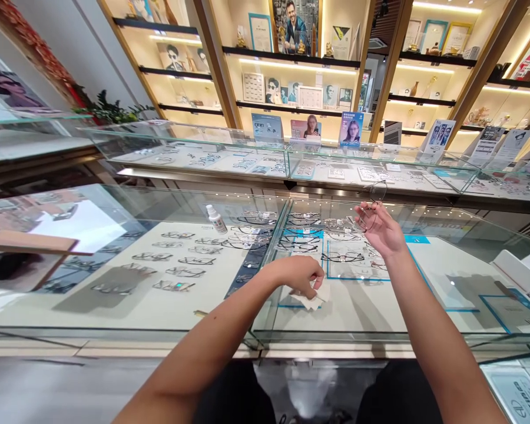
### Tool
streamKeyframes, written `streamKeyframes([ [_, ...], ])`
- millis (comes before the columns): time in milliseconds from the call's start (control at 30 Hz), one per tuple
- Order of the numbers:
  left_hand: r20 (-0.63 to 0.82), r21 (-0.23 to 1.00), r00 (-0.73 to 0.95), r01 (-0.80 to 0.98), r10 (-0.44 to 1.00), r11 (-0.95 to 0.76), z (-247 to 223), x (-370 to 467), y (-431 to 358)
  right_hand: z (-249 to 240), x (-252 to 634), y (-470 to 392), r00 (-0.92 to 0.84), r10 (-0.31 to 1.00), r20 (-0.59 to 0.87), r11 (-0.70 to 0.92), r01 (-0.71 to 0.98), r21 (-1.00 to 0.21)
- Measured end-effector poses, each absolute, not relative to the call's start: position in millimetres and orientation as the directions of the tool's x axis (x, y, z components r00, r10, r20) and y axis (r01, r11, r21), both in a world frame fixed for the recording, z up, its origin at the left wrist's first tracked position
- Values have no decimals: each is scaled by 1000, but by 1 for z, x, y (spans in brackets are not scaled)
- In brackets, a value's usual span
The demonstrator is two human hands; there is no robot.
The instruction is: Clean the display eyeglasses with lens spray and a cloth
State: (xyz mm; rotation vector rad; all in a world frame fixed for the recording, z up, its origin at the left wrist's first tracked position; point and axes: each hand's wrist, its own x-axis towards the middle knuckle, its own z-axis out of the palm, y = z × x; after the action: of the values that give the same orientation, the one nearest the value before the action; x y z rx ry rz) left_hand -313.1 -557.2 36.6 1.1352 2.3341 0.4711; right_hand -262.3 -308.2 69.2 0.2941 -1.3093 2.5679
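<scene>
My right hand (383,228) is raised over the glass counter, its fingers closed on a pair of thin-framed eyeglasses (378,191). One round lens of that pair stands up above the fingertips; the other is partly in front of my palm. Lower and to the left, my left hand (308,273) has its fingers curled down onto a pale, crumpled cleaning cloth (310,301) at the counter top. Just behind my hands, several pairs of glasses (342,257) with dark frames sit in rows.
A small white spray bottle (216,219) stands on the counter (194,315) to the left, beyond more rows of frames. Farther back runs a second glass display case (229,156) with upright advertising cards. A white tray-like object (516,270) is at the right.
</scene>
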Motion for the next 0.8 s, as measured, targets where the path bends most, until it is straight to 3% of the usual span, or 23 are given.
streamKeyframes([
  [233,-208,561,-644,538,736,629,45,-335,-583,66,-264,-302,-951,116,286,-528,-303,-794],
  [300,-73,598,-739,504,669,623,52,-348,-592,66,-265,-300,-952,123,281,-510,-303,-805],
  [333,107,640,-835,473,539,605,55,-356,-596,66,-265,-299,-952,127,278,-502,-304,-810],
  [367,331,698,-901,434,281,570,57,-364,-601,67,-265,-298,-952,129,277,-495,-304,-814],
  [400,499,743,-866,409,-31,530,57,-372,-607,67,-265,-298,-952,131,277,-491,-305,-816],
  [433,556,768,-795,378,-244,517,56,-381,-614,67,-265,-298,-951,131,279,-489,-307,-817],
  [500,548,812,-689,305,-474,497,50,-396,-628,68,-264,-299,-949,127,287,-491,-312,-813],
  [567,468,863,-673,209,-573,460,39,-410,-643,69,-264,-301,-948,116,297,-499,-314,-808],
  [800,197,936,-774,-34,-602,350,2,-439,-666,69,-262,-313,-947,66,316,-489,-306,-817],
])
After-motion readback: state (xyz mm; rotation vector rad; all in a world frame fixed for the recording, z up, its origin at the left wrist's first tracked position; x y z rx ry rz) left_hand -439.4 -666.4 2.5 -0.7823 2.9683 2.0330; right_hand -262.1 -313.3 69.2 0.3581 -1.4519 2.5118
